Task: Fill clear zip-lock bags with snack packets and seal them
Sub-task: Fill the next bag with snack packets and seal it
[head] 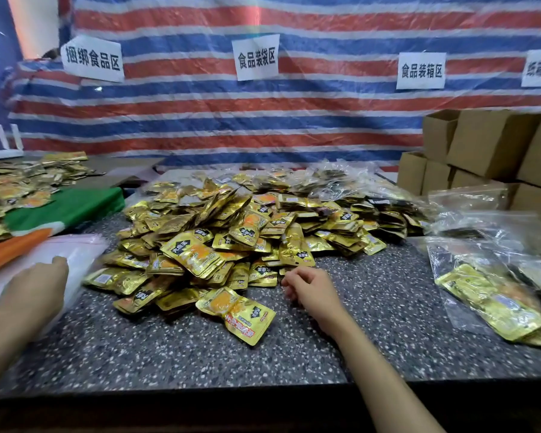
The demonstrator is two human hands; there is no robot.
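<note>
Heaps of gold foil snack packets (219, 239) remain; few clear zip-lock bags (494, 295) are filled. Right hand (310, 289) is loosely curled, empty; left hand (35, 292) fingers are hidden.

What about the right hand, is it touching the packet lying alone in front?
Apart. The head view shows a strip of bare table between the right hand and the lone packet.

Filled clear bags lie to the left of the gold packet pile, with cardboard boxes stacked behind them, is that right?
Not quite. The head view shows the filled clear bags lying to the right of the gold packet pile, not to the left. The rest holds: the cardboard boxes are stacked behind them.
</note>
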